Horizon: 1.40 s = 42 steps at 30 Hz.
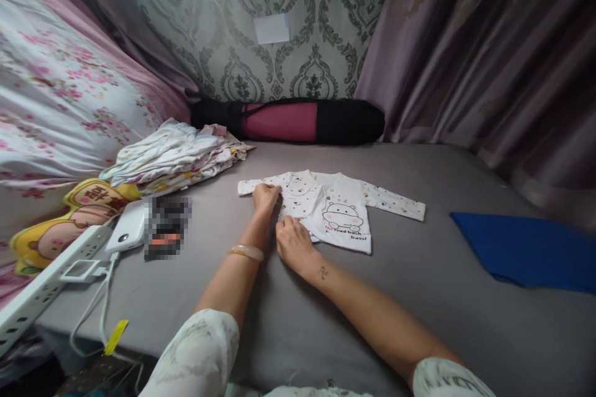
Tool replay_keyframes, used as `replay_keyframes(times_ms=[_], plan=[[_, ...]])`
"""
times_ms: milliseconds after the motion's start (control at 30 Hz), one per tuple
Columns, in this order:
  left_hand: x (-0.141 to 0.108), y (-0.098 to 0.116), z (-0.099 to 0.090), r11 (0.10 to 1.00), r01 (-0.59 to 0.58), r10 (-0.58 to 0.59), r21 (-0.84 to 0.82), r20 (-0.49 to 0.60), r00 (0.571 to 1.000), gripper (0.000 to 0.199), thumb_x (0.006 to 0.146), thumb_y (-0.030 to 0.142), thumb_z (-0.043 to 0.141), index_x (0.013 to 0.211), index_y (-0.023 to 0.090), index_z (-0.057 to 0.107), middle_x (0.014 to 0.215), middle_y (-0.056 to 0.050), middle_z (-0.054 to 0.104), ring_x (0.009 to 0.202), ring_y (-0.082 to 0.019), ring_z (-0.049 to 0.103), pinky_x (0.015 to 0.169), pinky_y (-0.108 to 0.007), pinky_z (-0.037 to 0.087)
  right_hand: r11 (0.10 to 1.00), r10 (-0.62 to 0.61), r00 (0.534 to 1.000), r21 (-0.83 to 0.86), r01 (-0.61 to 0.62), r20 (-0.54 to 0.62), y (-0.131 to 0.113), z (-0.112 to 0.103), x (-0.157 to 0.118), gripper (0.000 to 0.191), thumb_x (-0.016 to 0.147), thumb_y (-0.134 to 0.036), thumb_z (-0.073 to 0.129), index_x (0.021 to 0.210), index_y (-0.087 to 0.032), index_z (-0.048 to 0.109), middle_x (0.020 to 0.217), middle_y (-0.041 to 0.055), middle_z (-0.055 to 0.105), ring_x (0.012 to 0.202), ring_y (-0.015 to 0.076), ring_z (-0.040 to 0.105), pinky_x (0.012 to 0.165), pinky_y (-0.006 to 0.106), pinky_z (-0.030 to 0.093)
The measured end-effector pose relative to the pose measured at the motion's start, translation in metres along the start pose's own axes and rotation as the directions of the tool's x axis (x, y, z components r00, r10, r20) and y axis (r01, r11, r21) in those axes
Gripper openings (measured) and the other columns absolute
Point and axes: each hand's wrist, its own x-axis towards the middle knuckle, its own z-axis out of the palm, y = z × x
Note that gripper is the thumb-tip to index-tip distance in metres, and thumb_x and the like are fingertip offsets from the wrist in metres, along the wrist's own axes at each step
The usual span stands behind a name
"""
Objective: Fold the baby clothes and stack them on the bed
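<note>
Two hands are placed on a small white shirt (342,201), spread flat on the grey bed sheet (395,298), sleeves out. Cloth near the left-side sleeve is pinched by the left hand (267,197). Fingers of the right hand (295,244) are curled at the lower edge; whether cloth is gripped cannot be told. Piled clothes (172,155) are seen far left, blue cloth (526,248) at right, black-and-pink bag (284,121) behind.
</note>
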Motion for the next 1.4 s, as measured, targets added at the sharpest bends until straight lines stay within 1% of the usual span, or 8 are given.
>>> replay_keyframes(times_ms=[167,333,533,667,800,1000,1233,1400], plan=[[-0.005,0.004,-0.005,0.976,-0.052,0.063,0.212,-0.044,0.997,0.016,0.076,0.028,0.057,0.067,0.018,0.064,0.072,-0.01,0.069,0.079,-0.024,0.067,0.065,-0.03,0.043,0.999,-0.03,1.0,0.04,0.03,-0.008,0.004,-0.002,-0.004,0.024,0.093,-0.017,0.042,0.1,-0.014,0.065,0.103,0.0115,0.063,0.099,0.023,0.058,0.081,0.031,0.048],[-0.013,0.009,-0.005,0.903,-0.146,0.217,0.405,-0.134,0.967,0.027,0.087,0.038,0.05,0.096,0.016,0.063,0.098,-0.016,0.068,0.093,-0.028,0.063,0.074,-0.035,0.045,0.981,-0.105,0.993,0.17,0.094,0.057,0.021,-0.022,-0.002,0.031,0.097,-0.034,0.041,0.094,-0.019,0.068,0.098,0.0073,0.068,0.094,0.0199,0.062,0.079,0.028,0.046],[0.007,0.018,-0.004,0.656,-0.576,0.587,0.489,0.15,0.796,0.024,0.09,0.021,0.043,0.102,0.02,0.064,0.115,-0.01,0.065,0.112,-0.027,0.053,0.092,-0.037,0.041,0.958,0.282,0.957,0.069,-0.277,-0.072,0.102,-0.035,0.007,0.039,0.095,-0.012,0.029,0.116,-0.011,0.062,0.117,0.015,0.064,0.114,0.021,0.056,0.098,0.03,0.038],[0.034,0.022,0.001,0.656,-0.571,0.522,0.494,0.25,0.815,0.033,0.09,0.016,0.041,0.117,0.022,0.06,0.124,-0.009,0.063,0.118,-0.025,0.052,0.1,-0.04,0.035,0.934,0.358,0.934,0.014,-0.358,-0.011,0.14,-0.023,-0.009,0.052,0.099,-0.03,0.029,0.141,-0.004,0.042,0.15,0.0187,0.037,0.141,0.0279,0.027,0.115,0.042,0.02],[0.055,0.028,0.008,0.675,-0.546,0.451,0.496,0.308,0.838,0.025,0.09,0.023,0.046,0.109,0.02,0.063,0.116,-0.012,0.066,0.114,-0.026,0.055,0.102,-0.042,0.033,0.959,0.269,0.957,0.06,-0.276,0.105,0.137,-0.011,-0.026,0.061,0.099,-0.046,0.022,0.152,-0.015,0.026,0.159,0.012,0.017,0.147,0.0271,0.01,0.117,0.049,0.009],[0.071,0.038,0.012,0.679,-0.52,0.405,0.518,0.328,0.854,0.013,0.084,0.028,0.058,0.085,0.018,0.065,0.1,-0.011,0.067,0.104,-0.027,0.059,0.093,-0.04,0.039,0.971,0.239,0.969,0.008,-0.24,0.067,0.126,-0.002,-0.03,0.061,0.098,-0.052,0.027,0.152,-0.024,0.026,0.16,0.0103,0.016,0.147,0.0292,0.009,0.115,0.053,0.005],[0.077,0.035,0.009,0.688,-0.529,0.413,0.497,0.331,0.848,0.01,0.086,0.022,0.056,0.086,0.013,0.061,0.077,-0.006,0.062,0.086,-0.023,0.058,0.09,-0.042,0.038,0.97,0.242,0.969,-0.002,-0.242,0.052,0.128,0.001,-0.03,0.06,0.098,-0.052,0.028,0.151,-0.025,0.029,0.159,0.0103,0.018,0.147,0.029,0.01,0.115,0.053,0.005],[0.055,0.042,0.006,0.654,-0.566,0.529,0.502,0.232,0.816,0.019,0.087,0.016,0.055,0.104,0.01,0.058,0.109,-0.016,0.059,0.113,-0.032,0.047,0.1,-0.05,0.028,0.971,0.238,0.97,0.009,-0.239,0.057,0.128,0.0,-0.03,0.06,0.098,-0.052,0.028,0.151,-0.025,0.03,0.159,0.0107,0.019,0.146,0.0294,0.011,0.115,0.053,0.005]])
